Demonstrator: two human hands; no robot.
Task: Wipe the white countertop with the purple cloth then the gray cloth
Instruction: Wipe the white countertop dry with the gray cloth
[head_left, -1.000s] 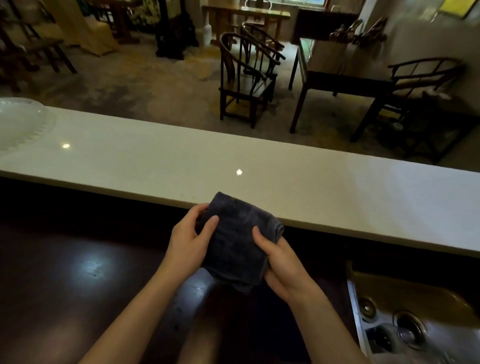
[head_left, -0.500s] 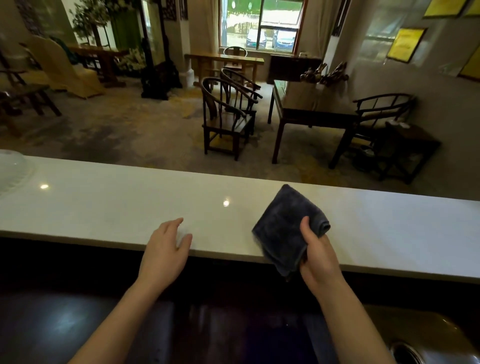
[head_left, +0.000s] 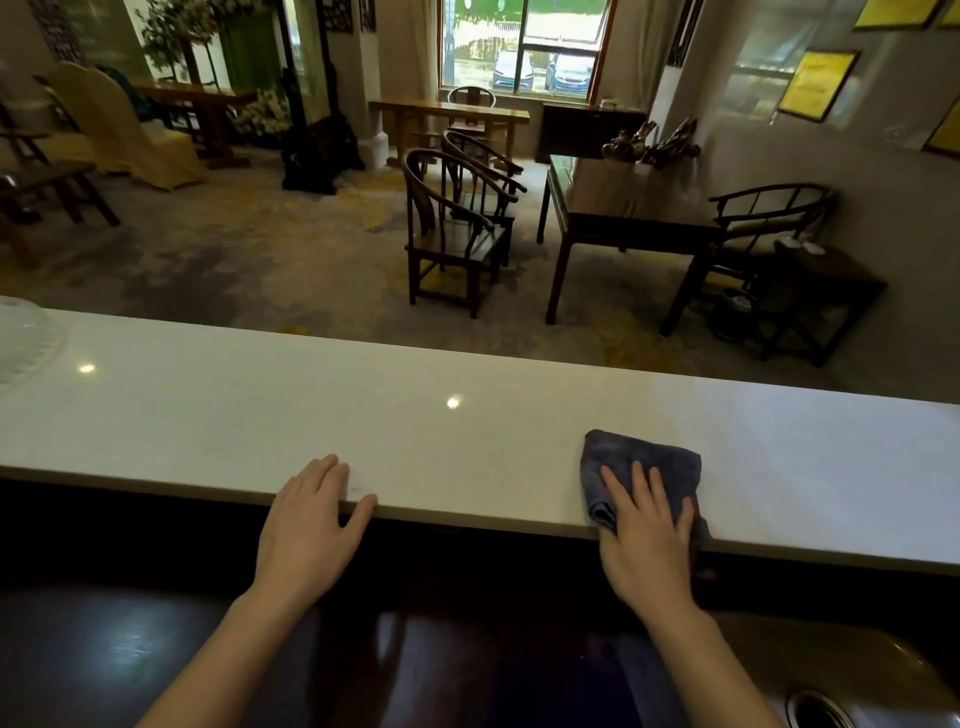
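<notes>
The white countertop (head_left: 467, 415) runs across the view from left to right. A folded dark gray cloth (head_left: 641, 460) lies flat on it near the front edge, right of centre. My right hand (head_left: 647, 540) presses down on the cloth with fingers spread over it. My left hand (head_left: 311, 525) rests palm-down on the counter's front edge, left of the cloth, fingers apart and holding nothing. No purple cloth shows in the view.
A clear domed cover (head_left: 23, 338) sits at the counter's far left end. Below the counter is a dark lower worktop (head_left: 130, 649) with a sink drain (head_left: 821, 709) at the bottom right. Beyond the counter stand wooden chairs (head_left: 457, 234) and a dark table (head_left: 623, 208).
Both hands held the cloth below the counter edge; the left hand let go and settled on the edge. The right hand carried the cloth rightwards and laid it flat on the countertop.
</notes>
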